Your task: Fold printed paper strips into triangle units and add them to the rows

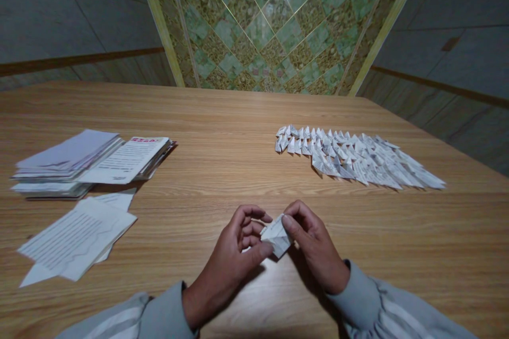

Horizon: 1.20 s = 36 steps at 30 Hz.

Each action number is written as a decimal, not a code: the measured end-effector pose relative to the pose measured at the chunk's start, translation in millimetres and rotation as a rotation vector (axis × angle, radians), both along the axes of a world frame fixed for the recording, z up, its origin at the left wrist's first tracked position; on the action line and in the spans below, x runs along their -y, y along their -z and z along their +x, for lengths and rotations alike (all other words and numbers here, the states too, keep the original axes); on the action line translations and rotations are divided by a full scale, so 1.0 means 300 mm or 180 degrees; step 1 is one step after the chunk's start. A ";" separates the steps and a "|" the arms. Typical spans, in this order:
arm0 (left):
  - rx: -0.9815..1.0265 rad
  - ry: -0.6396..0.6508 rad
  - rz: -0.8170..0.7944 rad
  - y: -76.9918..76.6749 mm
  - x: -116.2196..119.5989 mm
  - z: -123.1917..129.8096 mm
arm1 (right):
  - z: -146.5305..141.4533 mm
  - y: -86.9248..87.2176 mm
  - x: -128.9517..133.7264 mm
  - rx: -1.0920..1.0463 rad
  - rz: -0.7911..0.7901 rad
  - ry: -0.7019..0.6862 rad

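Observation:
Between my two hands is a small folded piece of printed paper (277, 238), held just above the table near its front. My left hand (242, 243) grips its left edge, the thumb in front and the fingers curled behind. At the upper right corner, the thumb and forefinger of my right hand (314, 243) pinch the paper. The fingers behind the paper are partly hidden. Farther off to the right lie rows of folded paper pieces (358, 161), pointed and tightly set side by side.
The wooden table (207, 169) reaches back towards a green tiled wall (274, 26). On the left stands a stack of papers (67, 156) with a printed sheet (127, 161) leaning beside it. Several loose printed sheets (75, 238) overlap in front of the stack.

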<state>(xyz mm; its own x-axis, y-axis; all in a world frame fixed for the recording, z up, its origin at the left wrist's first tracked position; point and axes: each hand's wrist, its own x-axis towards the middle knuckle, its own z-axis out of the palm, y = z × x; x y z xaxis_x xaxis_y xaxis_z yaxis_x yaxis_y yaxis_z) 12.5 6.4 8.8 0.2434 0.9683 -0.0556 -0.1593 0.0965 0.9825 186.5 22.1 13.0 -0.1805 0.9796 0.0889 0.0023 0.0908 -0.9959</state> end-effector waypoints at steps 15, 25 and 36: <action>-0.0972 -0.0437 0.0519 -0.013 -0.006 -0.004 | 0.012 -0.022 0.006 0.1091 0.0671 -0.0105; -0.0874 -0.0080 0.0579 -0.017 0.001 0.003 | 0.014 -0.011 0.007 0.1277 0.0880 -0.0019; -0.1450 -0.0063 0.1229 -0.022 -0.002 -0.014 | 0.026 -0.029 0.002 0.1109 0.0584 -0.0449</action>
<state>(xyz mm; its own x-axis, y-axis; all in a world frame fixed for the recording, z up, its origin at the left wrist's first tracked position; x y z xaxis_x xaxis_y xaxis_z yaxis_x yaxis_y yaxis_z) 8.2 7.1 15.5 0.2593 0.9434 0.2068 0.2883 -0.2800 0.9157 194.3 21.6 21.6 -0.3620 0.9166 0.1695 0.3111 0.2902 -0.9050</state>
